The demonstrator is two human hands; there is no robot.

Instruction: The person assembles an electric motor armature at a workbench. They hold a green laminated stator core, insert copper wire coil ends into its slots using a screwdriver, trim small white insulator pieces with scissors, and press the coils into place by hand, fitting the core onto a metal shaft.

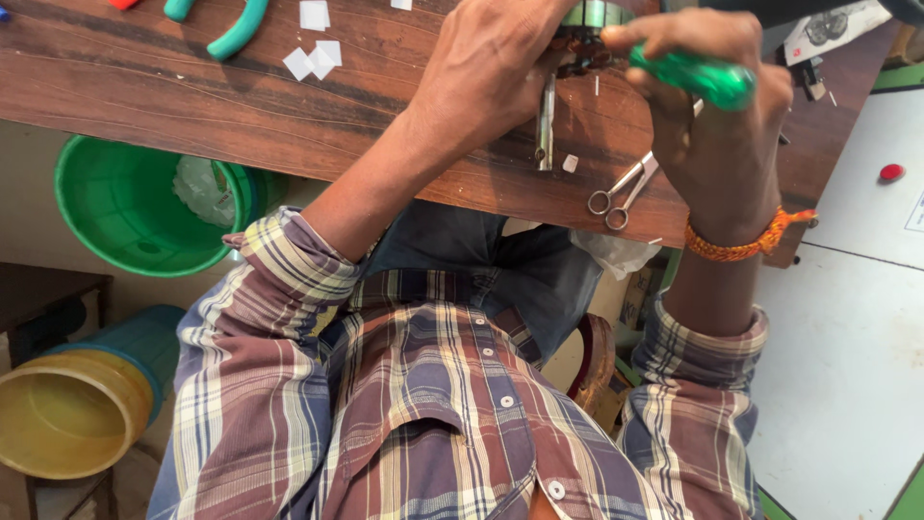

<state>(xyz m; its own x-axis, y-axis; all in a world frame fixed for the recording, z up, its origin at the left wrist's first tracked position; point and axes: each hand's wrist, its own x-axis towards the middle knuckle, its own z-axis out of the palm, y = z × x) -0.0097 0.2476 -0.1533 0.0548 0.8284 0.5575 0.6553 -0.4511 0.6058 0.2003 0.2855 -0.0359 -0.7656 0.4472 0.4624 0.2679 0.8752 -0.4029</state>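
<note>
A: Head view, looking down over the plaid shirt to the wooden table. Left hand is closed over a small round metal part with coil windings, pinning it at the table's near edge; its fingers wrap the part, so most of it is hidden. Right hand is clamped around a green-handled tool, the handle lying across the palm, the working end aimed toward the part just left of that hand. The tip is not visible.

B: Anything close by?

A: Small scissors lie just below the right hand, and a metal rod lies under the left hand's knuckles. White paper scraps and green-handled pliers are well off to the left hand's far side.

B: Notes on technique?

A: My judgement: keep the left grip firm so the part cannot rotate, hold the tool in line with its seat, and press steadily. A slip could score the windings or the holding fingers.
</note>
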